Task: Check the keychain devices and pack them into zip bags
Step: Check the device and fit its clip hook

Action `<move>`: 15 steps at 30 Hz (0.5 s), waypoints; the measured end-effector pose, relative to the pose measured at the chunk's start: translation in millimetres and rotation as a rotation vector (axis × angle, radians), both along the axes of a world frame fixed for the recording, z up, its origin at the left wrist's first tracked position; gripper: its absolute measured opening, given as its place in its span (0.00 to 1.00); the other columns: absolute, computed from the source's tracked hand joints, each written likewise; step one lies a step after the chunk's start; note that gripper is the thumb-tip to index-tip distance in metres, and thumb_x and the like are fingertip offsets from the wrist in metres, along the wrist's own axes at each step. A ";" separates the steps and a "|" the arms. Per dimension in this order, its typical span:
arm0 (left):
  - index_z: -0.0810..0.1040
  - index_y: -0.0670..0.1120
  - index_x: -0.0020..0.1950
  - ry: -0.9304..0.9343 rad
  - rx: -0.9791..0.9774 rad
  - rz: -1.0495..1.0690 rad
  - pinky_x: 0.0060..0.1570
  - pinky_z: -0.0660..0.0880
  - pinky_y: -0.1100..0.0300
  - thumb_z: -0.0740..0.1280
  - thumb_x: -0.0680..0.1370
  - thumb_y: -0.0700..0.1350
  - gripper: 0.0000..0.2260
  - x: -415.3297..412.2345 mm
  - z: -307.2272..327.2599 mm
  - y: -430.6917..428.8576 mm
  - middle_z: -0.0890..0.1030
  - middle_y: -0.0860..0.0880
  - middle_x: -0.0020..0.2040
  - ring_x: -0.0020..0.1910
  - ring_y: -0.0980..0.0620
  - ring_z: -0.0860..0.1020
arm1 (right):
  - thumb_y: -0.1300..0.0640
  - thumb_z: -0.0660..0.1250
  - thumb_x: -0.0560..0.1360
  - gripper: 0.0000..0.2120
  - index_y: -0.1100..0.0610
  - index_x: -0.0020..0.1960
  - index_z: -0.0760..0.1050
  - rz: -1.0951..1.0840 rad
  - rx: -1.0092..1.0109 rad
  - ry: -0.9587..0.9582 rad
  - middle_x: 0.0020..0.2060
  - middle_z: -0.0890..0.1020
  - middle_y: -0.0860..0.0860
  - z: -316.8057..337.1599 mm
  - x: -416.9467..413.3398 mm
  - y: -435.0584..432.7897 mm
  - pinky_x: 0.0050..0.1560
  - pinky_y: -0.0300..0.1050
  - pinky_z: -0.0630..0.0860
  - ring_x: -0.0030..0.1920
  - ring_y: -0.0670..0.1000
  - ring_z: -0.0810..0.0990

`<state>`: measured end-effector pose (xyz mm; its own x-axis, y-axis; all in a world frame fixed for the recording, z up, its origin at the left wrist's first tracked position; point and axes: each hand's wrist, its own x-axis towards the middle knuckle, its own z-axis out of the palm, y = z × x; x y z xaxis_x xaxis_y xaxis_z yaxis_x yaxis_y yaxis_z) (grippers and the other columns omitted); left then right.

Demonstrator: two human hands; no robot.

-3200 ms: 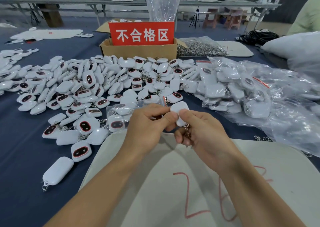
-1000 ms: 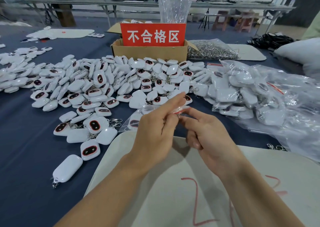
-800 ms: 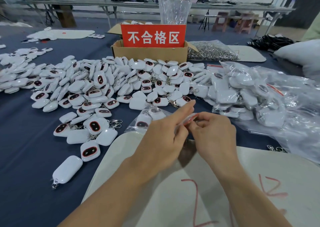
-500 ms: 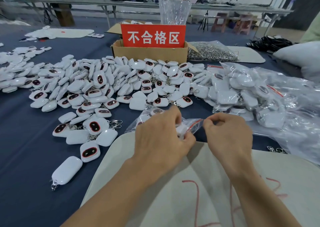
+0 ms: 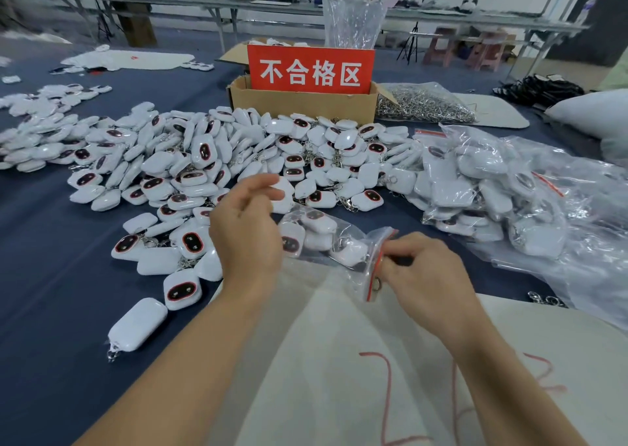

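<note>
A blue-covered worktop [image 5: 51,275] is carrying a wide heap of white keychain devices [image 5: 210,160] across mid-frame. At centre, the zip bag [image 5: 326,238] is lying partly filled; the right hand [image 5: 428,275] is pinching its red seal in a closed grip. The left hand [image 5: 248,228] is hovering beside it, fingers spread, holding nothing.

Bright, even light; soft shadows; wide-angle edge warp; slight blur.

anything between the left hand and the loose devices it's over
Nothing visible. The left hand hangs open just above the pile of devices, with no bag or other thing between. The zip bag lies to its right, pinched by the right hand.
</note>
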<state>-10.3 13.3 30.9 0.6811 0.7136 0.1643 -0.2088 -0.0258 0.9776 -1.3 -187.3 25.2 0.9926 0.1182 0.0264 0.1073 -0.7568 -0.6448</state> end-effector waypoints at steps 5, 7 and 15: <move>0.82 0.55 0.39 0.057 -0.090 0.034 0.33 0.72 0.68 0.57 0.70 0.30 0.22 4.7 -3.4 6.4 0.87 0.54 0.44 0.38 0.62 0.79 | 0.45 0.67 0.77 0.06 0.40 0.44 0.83 0.086 -0.221 -0.045 0.55 0.74 0.38 -4.1 -2.2 4.3 0.62 0.52 0.69 0.58 0.50 0.72; 0.77 0.53 0.30 0.074 -0.048 -0.030 0.28 0.71 0.67 0.55 0.69 0.28 0.22 5.8 -4.6 5.1 0.86 0.53 0.41 0.37 0.58 0.77 | 0.46 0.69 0.77 0.07 0.41 0.44 0.85 -0.017 -0.182 -0.137 0.55 0.77 0.37 -4.8 -2.3 3.9 0.58 0.51 0.72 0.57 0.50 0.74; 0.77 0.57 0.42 0.280 0.466 -0.085 0.44 0.70 0.57 0.53 0.62 0.38 0.20 -1.7 -13.6 -10.3 0.81 0.57 0.45 0.46 0.56 0.76 | 0.54 0.65 0.81 0.11 0.48 0.45 0.85 0.129 -0.194 -0.048 0.78 0.68 0.43 -8.4 3.9 13.9 0.72 0.52 0.62 0.74 0.52 0.67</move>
